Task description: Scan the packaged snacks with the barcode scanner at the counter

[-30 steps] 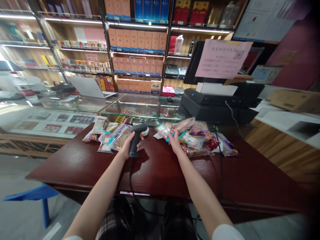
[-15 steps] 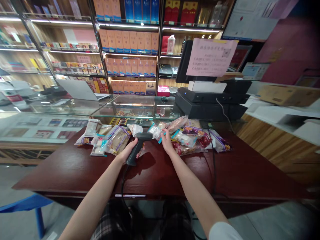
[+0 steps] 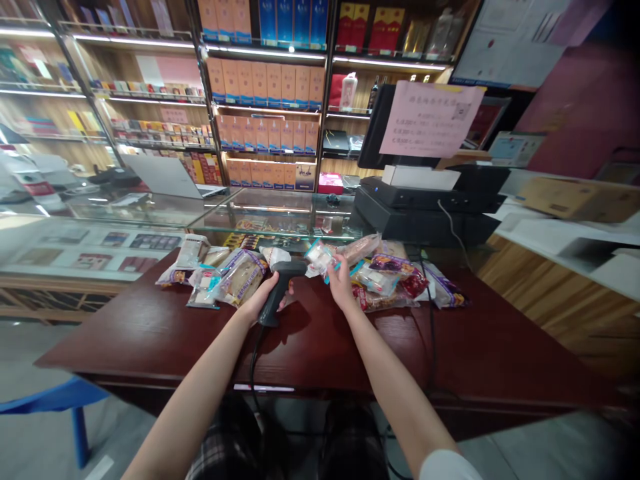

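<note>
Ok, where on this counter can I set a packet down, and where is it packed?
Widest free patch: the bare wooden counter below the right hand and its packet, between the scanner cable and a thin black cable. More bare counter lies right of that cable. Crowded: the packets left of the barcode scanner in the left hand, and those beyond the right hand.

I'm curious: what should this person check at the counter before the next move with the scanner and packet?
Barcode scanner wrapped in the left hand: ok.
Wrapped snack packet pinched in the right hand: ok.
Scanner head pointing toward the packet: ok.
Packet's barcode facing the scanner: cannot tell.
Scanner cable running loose over the edge of the counter, not snagged: ok.
</note>
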Tool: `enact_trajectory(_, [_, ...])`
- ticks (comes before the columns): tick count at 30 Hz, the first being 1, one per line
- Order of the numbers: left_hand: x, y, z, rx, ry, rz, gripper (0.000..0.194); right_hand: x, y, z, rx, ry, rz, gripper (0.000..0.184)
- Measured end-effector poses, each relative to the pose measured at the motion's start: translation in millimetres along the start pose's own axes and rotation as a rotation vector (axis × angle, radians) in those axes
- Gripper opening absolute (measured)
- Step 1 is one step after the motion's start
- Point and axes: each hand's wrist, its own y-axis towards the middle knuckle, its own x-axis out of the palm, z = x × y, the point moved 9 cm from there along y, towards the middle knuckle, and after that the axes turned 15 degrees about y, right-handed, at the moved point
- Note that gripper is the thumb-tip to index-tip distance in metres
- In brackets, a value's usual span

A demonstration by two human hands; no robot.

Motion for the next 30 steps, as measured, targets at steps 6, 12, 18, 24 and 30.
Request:
enact_trajectory(6, [-11.4, 0.5, 10.4, 0.076, -0.069, 0.071, 0.055, -36.2, 2.2, -33.4, -0.208, -0.33, 0.197, 0.044])
enact_trajectory(12, [-17.3, -3.2, 24.3, 0.13, -0.162, 0.112, 0.055, -75.9, -1.2, -56.2, -0.403, -0.3, 0.393, 0.044])
enact_trajectory(18, [-17.9, -5.5, 26.2, 0.122, -0.179, 0.152, 0.05, -115.6, -2.0, -73.3, -0.401, -0.388, 0.555, 0.059])
enact_trajectory(24, [-16.6, -4.5, 22.8, 0.11, -0.155, 0.116, 0.053, -124.6, 14.0, -28.8, -0.063, -0.691, 0.472, 0.056])
enact_trajectory(30, [-14.5, -8.2, 29.4, 0.117, -0.158, 0.138, 0.051, -124.1, 13.7, -25.7, -0.098, -0.701, 0.484, 0.042])
